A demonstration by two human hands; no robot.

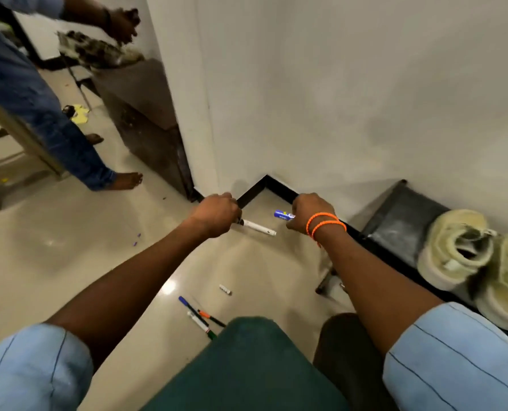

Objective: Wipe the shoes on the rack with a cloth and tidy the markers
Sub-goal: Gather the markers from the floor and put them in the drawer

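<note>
Closest to the camera there's a loose bunch of thin pens and markers on the shiny beige floor (69, 247): a blue-capped pen (188, 305), an orange-and-black one (211, 318) and a white marker with a green end (200, 324), all lying crossed over each other, plus a small white cap (225, 289) a bit further out. So those clearly aren't tidied yet. Further up, both arms are stretched out toward the wall corner. The left hand (215, 213) has its fingers curled round a white marker barrel (257, 227), and the right hand (309, 213), the one with orange beaded bracelets (325, 222), is curled round a blue-and-white marker piece (283, 215), looks like a cap or another marker, can't tell which. Off to the right, a pair of cream fuzzy shoes (457, 247) sits on the low black metal rack (400, 212) against the wall. I'd guess the marker half of the job is underway, and whether the shoes got wiped isn't visible.
</note>
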